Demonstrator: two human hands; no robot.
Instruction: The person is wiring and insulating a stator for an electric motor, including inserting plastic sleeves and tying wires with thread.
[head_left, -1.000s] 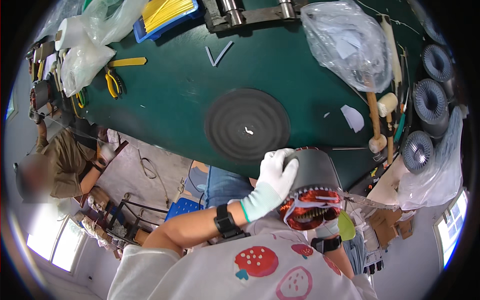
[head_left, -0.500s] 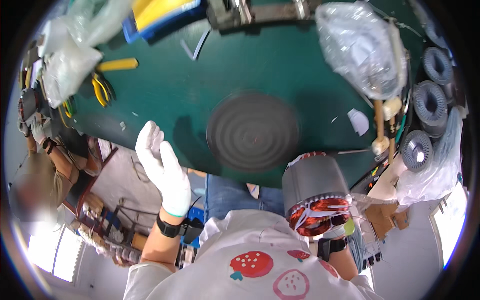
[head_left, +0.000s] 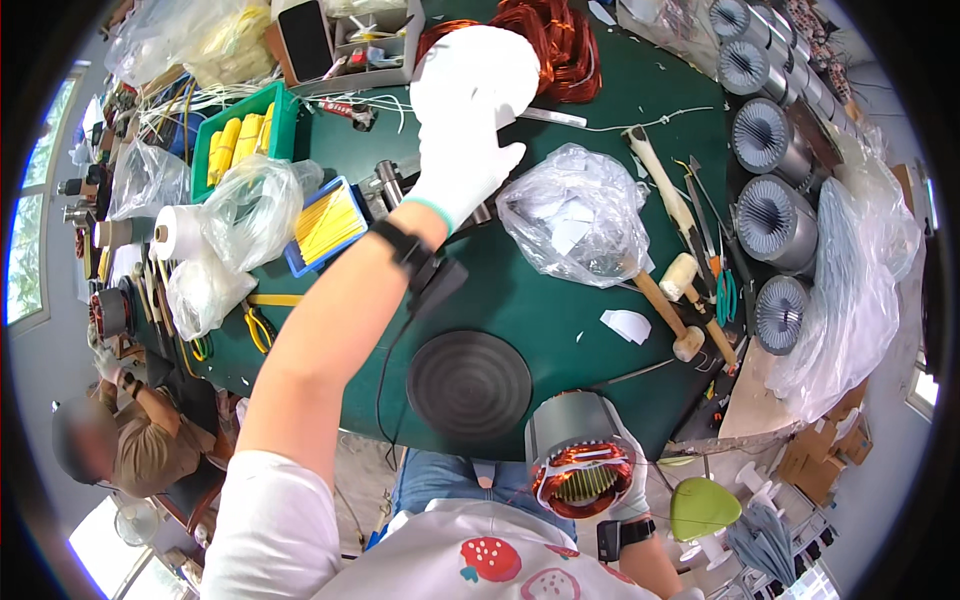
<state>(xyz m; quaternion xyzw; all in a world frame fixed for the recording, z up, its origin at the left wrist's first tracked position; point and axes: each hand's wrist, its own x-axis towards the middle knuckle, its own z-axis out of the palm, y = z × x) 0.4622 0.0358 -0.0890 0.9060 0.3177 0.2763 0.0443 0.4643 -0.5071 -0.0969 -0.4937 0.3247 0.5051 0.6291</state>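
A grey stator (head_left: 572, 425) is held at the near edge of the desk (head_left: 560, 345) by the gloved right hand (head_left: 633, 482), which is curled around its right side. The stator is tilted, so that the end with the copper windings (head_left: 556, 497) is turned toward the lap (head_left: 428, 485). Whether any of its weight is borne by the desk cannot be told. To its left, a dark round disc (head_left: 468, 385) lies flat.

The gloved left hand (head_left: 458, 165) is stretched to the far side, near loose copper coils (head_left: 577, 65). Its thumb is spread, but beyond it only a broad, washed-out white shape is seen; whether the fingers are wide, narrow or closed on something cannot be told.

The main risk is judged to lie with the stator: since a smooth, probably heavy shell is steadied by one hand, a slip toward the lap could be caused by the long reach. If the edge is struck, the windings could be nicked. A cable (head_left: 379, 400) hangs from the left wrist device (head_left: 437, 290) beside the disc and could be snagged if the hand is pulled back. The coils, if brushed, could be tangled.
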